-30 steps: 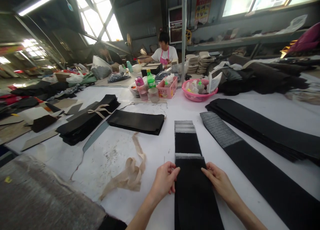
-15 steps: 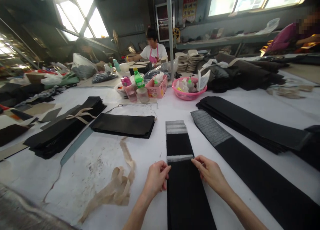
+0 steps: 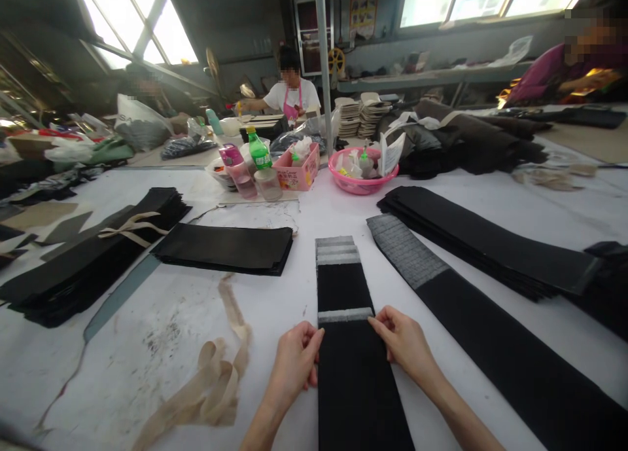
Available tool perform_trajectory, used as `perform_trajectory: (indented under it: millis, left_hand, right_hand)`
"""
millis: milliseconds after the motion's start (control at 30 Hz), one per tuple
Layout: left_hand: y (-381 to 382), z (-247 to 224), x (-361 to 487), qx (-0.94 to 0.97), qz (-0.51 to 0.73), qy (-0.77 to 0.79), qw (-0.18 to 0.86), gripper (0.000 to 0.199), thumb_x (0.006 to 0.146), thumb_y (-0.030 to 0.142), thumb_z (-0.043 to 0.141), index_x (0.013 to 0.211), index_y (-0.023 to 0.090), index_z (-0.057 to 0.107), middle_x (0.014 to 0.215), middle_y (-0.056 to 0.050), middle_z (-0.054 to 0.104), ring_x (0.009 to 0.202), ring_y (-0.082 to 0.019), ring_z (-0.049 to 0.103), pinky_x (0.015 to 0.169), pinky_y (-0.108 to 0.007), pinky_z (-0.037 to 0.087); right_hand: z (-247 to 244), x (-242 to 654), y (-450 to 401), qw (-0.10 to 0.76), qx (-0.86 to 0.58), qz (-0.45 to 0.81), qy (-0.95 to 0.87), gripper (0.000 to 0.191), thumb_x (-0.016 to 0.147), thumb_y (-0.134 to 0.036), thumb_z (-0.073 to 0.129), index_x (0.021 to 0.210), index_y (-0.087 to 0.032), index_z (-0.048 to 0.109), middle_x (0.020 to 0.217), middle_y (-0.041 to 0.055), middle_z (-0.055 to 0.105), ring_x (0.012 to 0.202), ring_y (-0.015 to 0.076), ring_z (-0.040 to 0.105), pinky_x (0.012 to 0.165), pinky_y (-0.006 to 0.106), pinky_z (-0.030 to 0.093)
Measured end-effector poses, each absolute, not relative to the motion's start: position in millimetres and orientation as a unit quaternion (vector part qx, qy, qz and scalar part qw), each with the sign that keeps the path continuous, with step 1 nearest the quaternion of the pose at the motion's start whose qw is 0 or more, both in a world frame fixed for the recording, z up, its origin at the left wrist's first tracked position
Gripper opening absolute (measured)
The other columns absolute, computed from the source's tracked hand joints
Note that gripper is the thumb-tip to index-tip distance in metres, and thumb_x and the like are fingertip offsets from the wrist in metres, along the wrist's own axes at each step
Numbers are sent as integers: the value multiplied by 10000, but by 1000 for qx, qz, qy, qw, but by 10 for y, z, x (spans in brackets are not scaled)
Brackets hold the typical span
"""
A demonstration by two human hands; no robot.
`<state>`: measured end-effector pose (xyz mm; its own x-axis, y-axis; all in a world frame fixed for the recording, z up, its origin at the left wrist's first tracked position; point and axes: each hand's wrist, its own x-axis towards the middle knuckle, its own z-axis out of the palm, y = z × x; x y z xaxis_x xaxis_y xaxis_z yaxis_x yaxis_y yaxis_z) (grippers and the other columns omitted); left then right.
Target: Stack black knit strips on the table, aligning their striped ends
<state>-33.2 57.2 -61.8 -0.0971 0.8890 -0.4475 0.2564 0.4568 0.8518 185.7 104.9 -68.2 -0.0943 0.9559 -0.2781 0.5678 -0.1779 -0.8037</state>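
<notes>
Straight in front of me several long black strips overlap, with grey-white bands showing across their far ends. Along the left edge of the top black strip (image 3: 356, 379), my left hand (image 3: 294, 359) is closed in a pinch. My right hand (image 3: 405, 343) pinches the same strip's right edge, just below its grey band. Beyond the hands, a lower black strip (image 3: 342, 286) shows, lying flat on the white table. Another stack of black strips (image 3: 485, 326), its far end grey and lined, runs diagonally to the right of my right hand.
A black pile (image 3: 226, 247) and a tied black bundle (image 3: 108, 254) lie left, near a loose beige cloth ribbon (image 3: 216, 385). More black strips (image 3: 490, 238) lie right. Behind stand a pink basin (image 3: 363, 182), a pink box (image 3: 299, 169) and a green bottle (image 3: 258, 151). A co-worker (image 3: 289, 97) sits across.
The view has shifted a little, so the scene sits further left. Both hands keep their pinch on the strip's edges, with hardly any movement relative to it.
</notes>
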Motion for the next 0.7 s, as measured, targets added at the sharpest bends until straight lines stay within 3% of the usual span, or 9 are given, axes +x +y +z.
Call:
perform_trajectory:
  millis: [700]
  left_hand:
    - [581,-616,-297,418,286,708,492,344,868,495,436,676,210,443,429,76,477,265,-103,485,223,-156,222]
  right_hand:
    - [-736,1856,1113,186,-646,413,-614,363,872,-532,469,665,-236,507,368,-66,497,350,147,537,446,234,352]
